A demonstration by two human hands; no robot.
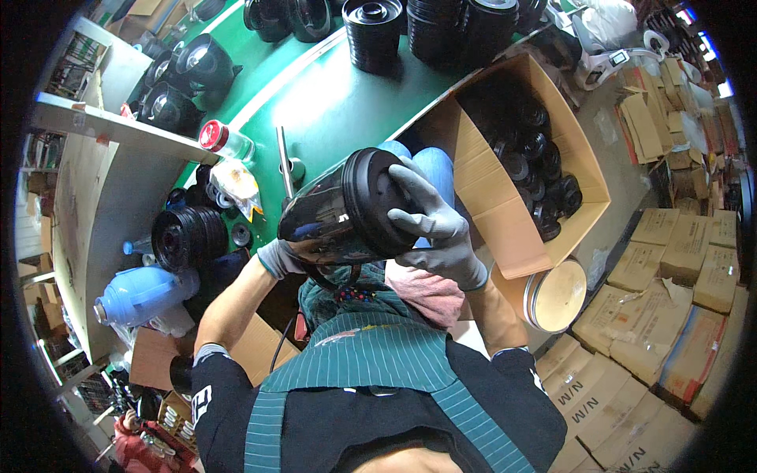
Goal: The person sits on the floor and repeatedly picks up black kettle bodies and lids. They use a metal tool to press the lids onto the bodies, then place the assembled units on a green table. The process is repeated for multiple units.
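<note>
A glossy black jug (319, 217) with a dark handle lies tilted in front of my chest, its wide matte black lid (385, 197) turned to the right. My left hand (281, 258), in a grey glove, is wrapped round the jug's lower left side; the jug hides most of its fingers. On the lid end, my gloved right hand (438, 225) grips with its fingers spread over the lid's face and edge. Behind the jug, a metal rod (285, 162) stands up from the green table (331, 102).
An open cardboard box (583, 169) of black round parts stands to the right. Stacked black lids (372, 35) sit at the back. A red-lidded clear jar (229, 142) and a blue bottle (146, 293) are on the left. Closed cartons (639, 315) cover the right-hand floor.
</note>
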